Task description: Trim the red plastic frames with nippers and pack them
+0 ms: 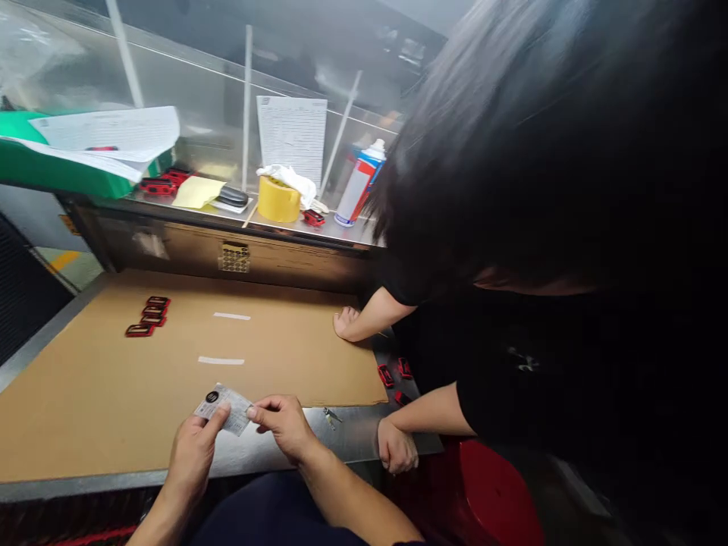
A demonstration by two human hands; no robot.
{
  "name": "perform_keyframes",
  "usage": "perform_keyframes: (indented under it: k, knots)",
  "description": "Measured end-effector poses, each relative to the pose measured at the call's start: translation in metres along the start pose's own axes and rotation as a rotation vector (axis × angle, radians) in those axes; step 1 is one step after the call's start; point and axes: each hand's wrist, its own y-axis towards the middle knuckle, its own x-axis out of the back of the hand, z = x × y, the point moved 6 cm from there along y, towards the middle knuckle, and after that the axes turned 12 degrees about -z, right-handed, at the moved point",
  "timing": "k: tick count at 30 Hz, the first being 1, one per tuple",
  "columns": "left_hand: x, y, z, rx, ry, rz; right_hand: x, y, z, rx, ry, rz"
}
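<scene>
A small printed white label with a black round mark is held up over the front edge of the cardboard sheet. My left hand grips its left side, thumb on top and fingers underneath. At the label's right corner, my right hand is closed in a pinch, thumb against forefinger. Small nail clippers or a similar metal tool lie on the metal bench edge to the right. Farther left on the cardboard sits a cluster of red-and-black plastic frames.
A co-worker in black leans in from the right, a fist on the cardboard and another hand at the bench edge. More red-and-black parts lie nearby. Behind, a shelf holds yellow tape, a spray can and a green bin.
</scene>
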Motion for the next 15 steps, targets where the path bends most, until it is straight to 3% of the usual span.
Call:
perform_keyframes:
  k: [9,15]
  knots:
    - [-0.010,0.004,0.000,-0.030,0.042,0.065,0.020,0.012,0.001,0.022,0.204,-0.199]
    - [-0.018,0.004,0.001,-0.024,0.076,0.113,0.033,0.014,0.008,0.076,0.230,-0.252]
